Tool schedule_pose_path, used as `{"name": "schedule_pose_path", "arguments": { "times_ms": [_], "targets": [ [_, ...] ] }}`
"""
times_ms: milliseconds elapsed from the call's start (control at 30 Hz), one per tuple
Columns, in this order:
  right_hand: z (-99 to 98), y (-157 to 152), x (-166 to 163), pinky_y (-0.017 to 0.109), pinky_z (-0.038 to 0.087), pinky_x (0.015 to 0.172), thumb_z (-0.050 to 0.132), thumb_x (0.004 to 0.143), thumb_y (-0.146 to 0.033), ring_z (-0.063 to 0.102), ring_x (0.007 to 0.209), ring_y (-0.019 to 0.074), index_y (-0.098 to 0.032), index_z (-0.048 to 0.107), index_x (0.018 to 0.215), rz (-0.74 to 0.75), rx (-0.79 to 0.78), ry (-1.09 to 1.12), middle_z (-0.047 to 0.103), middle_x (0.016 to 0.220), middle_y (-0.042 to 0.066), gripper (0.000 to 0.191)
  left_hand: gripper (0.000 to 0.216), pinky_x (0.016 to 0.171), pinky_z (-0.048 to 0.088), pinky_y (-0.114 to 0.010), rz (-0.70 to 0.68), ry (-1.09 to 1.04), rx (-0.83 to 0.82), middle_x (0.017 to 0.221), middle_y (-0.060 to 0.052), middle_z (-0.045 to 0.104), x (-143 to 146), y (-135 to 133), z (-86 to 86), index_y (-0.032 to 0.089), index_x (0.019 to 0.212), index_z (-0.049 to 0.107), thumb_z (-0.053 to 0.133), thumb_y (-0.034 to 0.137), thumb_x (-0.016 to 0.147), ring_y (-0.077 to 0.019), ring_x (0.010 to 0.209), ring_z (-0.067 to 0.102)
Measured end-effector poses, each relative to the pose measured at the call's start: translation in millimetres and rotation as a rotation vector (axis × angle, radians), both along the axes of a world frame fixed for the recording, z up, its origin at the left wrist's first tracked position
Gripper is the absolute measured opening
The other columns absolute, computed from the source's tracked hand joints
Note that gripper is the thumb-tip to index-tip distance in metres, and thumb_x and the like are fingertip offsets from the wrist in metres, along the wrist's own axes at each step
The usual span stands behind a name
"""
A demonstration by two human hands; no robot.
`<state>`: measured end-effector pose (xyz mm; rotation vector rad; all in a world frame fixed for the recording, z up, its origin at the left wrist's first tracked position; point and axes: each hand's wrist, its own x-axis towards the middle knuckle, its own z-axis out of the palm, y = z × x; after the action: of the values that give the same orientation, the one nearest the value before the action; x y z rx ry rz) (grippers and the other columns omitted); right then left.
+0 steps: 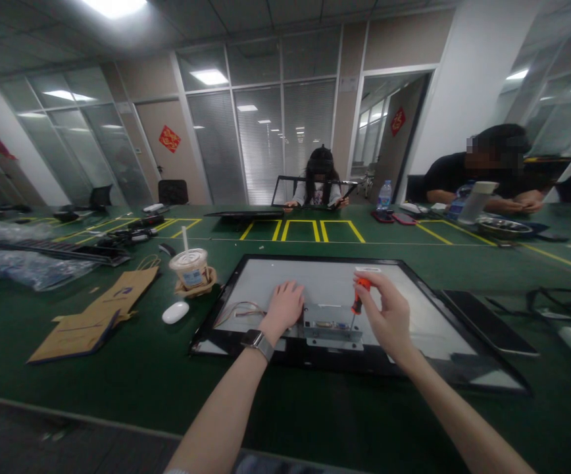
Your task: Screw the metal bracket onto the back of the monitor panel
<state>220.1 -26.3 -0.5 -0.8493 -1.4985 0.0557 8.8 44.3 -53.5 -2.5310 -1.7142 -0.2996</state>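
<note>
A monitor panel (266, 273) with a black frame lies back side up on the green table. Near its front edge sits a metal bracket (332, 334) with connector ports. In my right hand (389, 313) is a screwdriver (361, 294) with a red and black handle, its shaft pointing down at the bracket's right part. Whether the tip sits in a screw is too small to tell. My left hand (285, 306), a watch on its wrist, rests with fingers stretched out on the panel, just left of the bracket. Thin cables (241, 313) lie left of that hand.
Left of the panel are a drink cup (190, 270) with a straw, a white mouse (175, 312) and a paper bag (102, 313). A dark flat slab (487, 321) lies to the right. Across the table a person (321, 178) holds a black frame; another person (483, 171) leans at right.
</note>
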Motion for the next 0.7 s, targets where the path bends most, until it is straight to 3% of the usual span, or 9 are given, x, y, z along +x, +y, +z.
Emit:
{"name": "schedule_pose_path", "arguments": {
  "times_ms": [133, 300, 533, 700],
  "targets": [
    [2.5, -1.0, 2.0, 0.039, 0.052, 0.077, 0.064, 0.091, -0.027, 0.063, 0.079, 0.0214, -0.025, 0.070, 0.099, -0.047, 0.023, -0.027, 0.063, 0.084, 0.002, 0.010, 0.041, 0.114, 0.038, -0.047, 0.000, -0.001, -0.007, 0.149, -0.014, 0.051, 0.6, 0.2, 0.1, 0.017, 0.139, 0.054, 0.037, 0.025, 0.103, -0.0287, 0.137, 0.047],
    [-1.9, -0.9, 3.2, 0.038, 0.052, 0.079, 0.047, 0.100, -0.026, 0.066, 0.090, 0.0220, -0.024, 0.066, 0.114, 0.055, -0.054, -0.026, 0.067, 0.102, 0.008, 0.024, 0.041, 0.115, 0.037, -0.046, 0.008, -0.003, -0.015, 0.150, -0.013, 0.051, 1.0, -0.2, 0.8, 0.017, 0.140, 0.053, 0.038, 0.026, 0.103, -0.0274, 0.138, 0.046],
    [1.7, 1.4, 2.3, 0.037, 0.049, 0.077, 0.067, 0.089, -0.024, 0.060, 0.080, 0.0205, -0.024, 0.069, 0.104, -0.061, 0.043, -0.087, 0.060, 0.086, 0.002, 0.015, 0.040, 0.114, 0.038, -0.044, 0.005, 0.022, 0.012, 0.148, -0.012, 0.053, 1.3, -0.5, -0.4, 0.018, 0.140, 0.053, 0.038, 0.026, 0.103, -0.0273, 0.137, 0.048],
    [-2.7, 0.6, 5.2, 0.037, 0.050, 0.076, 0.048, 0.097, -0.022, 0.063, 0.087, 0.0217, -0.024, 0.066, 0.114, 0.017, -0.034, -0.080, 0.064, 0.098, 0.006, 0.024, 0.039, 0.115, 0.038, -0.045, 0.007, 0.018, 0.014, 0.148, -0.013, 0.053, 1.7, -0.8, 0.1, 0.018, 0.138, 0.054, 0.038, 0.026, 0.103, -0.0269, 0.136, 0.049]
  ]
}}
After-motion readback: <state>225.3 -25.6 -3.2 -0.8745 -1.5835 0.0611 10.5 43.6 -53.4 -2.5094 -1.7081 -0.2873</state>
